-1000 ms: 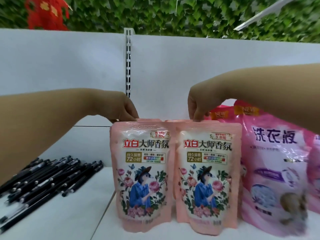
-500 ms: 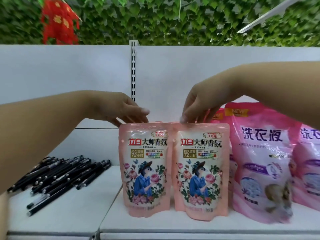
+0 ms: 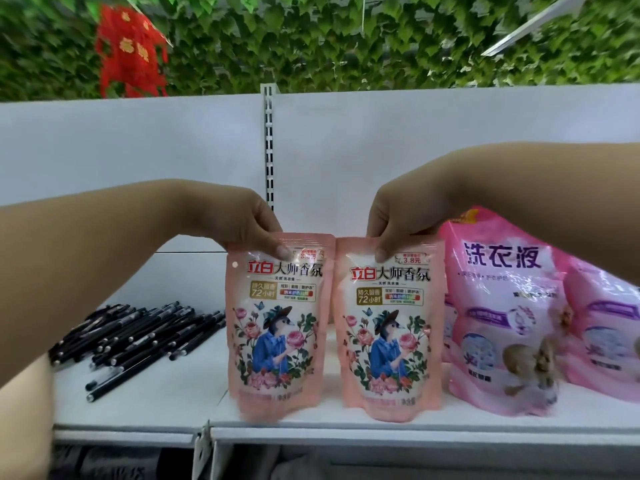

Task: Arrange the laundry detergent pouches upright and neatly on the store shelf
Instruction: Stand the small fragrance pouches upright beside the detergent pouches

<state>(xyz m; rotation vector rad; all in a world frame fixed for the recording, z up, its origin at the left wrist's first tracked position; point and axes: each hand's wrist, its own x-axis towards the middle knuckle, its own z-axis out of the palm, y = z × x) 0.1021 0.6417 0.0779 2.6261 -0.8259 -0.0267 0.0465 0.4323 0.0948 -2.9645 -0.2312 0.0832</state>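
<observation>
Two soft, liquid-filled pouches upright side by side near the shelf (image 3: 311, 426) edge, left pouch (image 3: 277, 323) pinched by left hand (image 3: 239, 220), right pouch (image 3: 389, 327) by right hand (image 3: 398, 216), likely saggy, best held at stiff top seals.

Glossy plastic pouches (image 3: 277, 323); smooth matt white shelf (image 3: 346, 422); shiny black pens (image 3: 138, 334).

Two peach-pink detergent pouches (image 3: 277, 323) with rose prints; brighter pink pouches (image 3: 502, 317) right of them; black pens (image 3: 138, 337) left.
</observation>
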